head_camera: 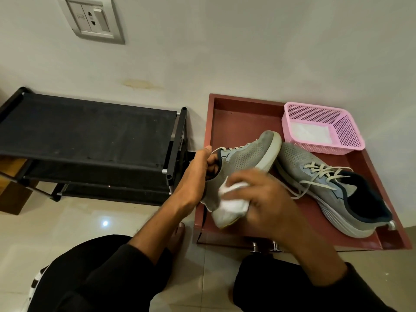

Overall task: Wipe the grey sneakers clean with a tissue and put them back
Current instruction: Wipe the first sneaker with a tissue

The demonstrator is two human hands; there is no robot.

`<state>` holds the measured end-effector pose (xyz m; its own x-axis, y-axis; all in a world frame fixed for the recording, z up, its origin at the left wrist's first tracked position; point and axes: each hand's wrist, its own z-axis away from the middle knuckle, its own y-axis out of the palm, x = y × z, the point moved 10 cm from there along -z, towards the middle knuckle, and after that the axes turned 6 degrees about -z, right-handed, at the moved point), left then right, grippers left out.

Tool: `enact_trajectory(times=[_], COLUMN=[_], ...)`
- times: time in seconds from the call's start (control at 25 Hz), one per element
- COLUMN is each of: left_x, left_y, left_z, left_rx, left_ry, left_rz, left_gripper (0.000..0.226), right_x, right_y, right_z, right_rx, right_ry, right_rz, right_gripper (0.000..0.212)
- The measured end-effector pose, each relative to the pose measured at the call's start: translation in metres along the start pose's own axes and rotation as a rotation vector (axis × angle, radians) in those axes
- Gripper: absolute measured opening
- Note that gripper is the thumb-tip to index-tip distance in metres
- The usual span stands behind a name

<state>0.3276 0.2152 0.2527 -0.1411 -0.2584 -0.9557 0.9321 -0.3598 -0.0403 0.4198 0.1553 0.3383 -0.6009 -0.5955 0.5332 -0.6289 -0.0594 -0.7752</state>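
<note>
Here, from the head view: held sneaker (243, 161) gripped at the collar by the left hand (195, 176), thumb over the rim, fingers curled inside the opening. Long axis run from heel at about seven o'clock to toe at about one o'clock, toe lifted and resting against the toe of the second sneaker (333, 188). Heel end covered by the tissue (231, 199), bunched and pinched in the right hand (267, 199), fingers curled round the wad and pressed onto the heel sidewall. Right hand placed at roughly five o'clock from the held sneaker, left hand at nine o'clock; right hand nearer to the unwiped length toward the toe. Second sneaker lying flat in the red tray (236, 118), at three o'clock of the held one, its toe toward eleven o'clock, heel toward five. Judged as mid-wipe on the first sneaker. Next stroke probably best drawn along that axis, toward one o'clock. Black shoe rack (90, 131) at nine o'clock, apart from both.
</note>
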Motion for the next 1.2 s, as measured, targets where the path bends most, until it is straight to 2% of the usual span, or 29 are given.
enact_trajectory(times=[0.04,0.12,0.24,0.28,0.32,0.4,0.44,0.52,0.6,0.64,0.76,0.8,0.96,1.0,1.08,1.12,1.2], left_x=[0.000,-0.002,-0.003,-0.003,-0.003,-0.002,-0.002,-0.001,-0.002,-0.005,-0.010,-0.012,-0.011,-0.013,-0.015,-0.016,-0.015], left_y=[-0.001,-0.002,-0.003,-0.003,-0.002,-0.005,-0.006,-0.007,-0.005,-0.003,-0.004,-0.004,0.000,0.001,0.000,0.001,0.003], left_z=[-0.001,-0.001,0.000,0.000,0.002,0.001,0.002,0.003,0.004,0.006,0.006,0.007,0.009,0.009,0.008,0.007,0.007], left_rx=[-0.003,-0.029,-0.049,-0.045,-0.036,-0.052,-0.064,-0.077,-0.070,-0.055,-0.060,-0.063,-0.021,-0.013,-0.024,-0.021,-0.005], left_ry=[0.008,0.015,0.008,0.005,-0.002,-0.017,-0.017,-0.018,-0.019,-0.015,-0.005,-0.002,-0.010,-0.001,0.014,0.020,0.014], left_rz=[-0.023,-0.028,0.029,0.032,0.021,-0.048,-0.069,-0.055,-0.014,0.006,0.006,0.008,0.064,0.055,-0.004,-0.026,-0.010], left_gripper=[0.086,0.070,0.060,0.060,0.063,0.079,0.083,0.079,0.071,0.069,0.073,0.076,0.082,0.084,0.092,0.095,0.088], right_x=[-0.022,-0.032,0.028,0.028,0.012,-0.033,-0.041,-0.011,0.033,0.032,-0.022,-0.025,0.026,0.010,-0.042,-0.055,-0.038], right_y=[-0.020,-0.029,0.019,0.021,0.012,-0.025,-0.031,-0.008,0.021,0.020,-0.019,-0.020,0.026,0.017,-0.020,-0.028,-0.011], right_z=[-0.002,0.001,0.007,0.005,0.001,-0.004,-0.002,0.002,0.003,-0.002,-0.018,-0.015,-0.004,-0.009,-0.014,-0.012,-0.006], right_rx=[-0.111,-0.163,0.043,0.071,0.034,-0.152,-0.184,-0.126,-0.018,-0.006,-0.221,-0.241,-0.027,-0.051,-0.250,-0.292,-0.231], right_ry=[0.097,0.191,-0.060,-0.095,-0.051,0.141,0.190,0.110,-0.072,-0.098,0.123,0.152,-0.105,-0.075,0.155,0.246,0.215], right_rz=[0.024,0.035,-0.020,-0.026,-0.011,0.051,0.058,0.052,-0.003,0.006,0.124,0.117,0.079,0.083,0.112,0.091,0.086], right_gripper=[0.018,0.022,0.025,0.024,0.024,0.029,0.028,0.025,0.043,0.048,0.036,0.035,0.025,0.026,0.033,0.037,0.041])
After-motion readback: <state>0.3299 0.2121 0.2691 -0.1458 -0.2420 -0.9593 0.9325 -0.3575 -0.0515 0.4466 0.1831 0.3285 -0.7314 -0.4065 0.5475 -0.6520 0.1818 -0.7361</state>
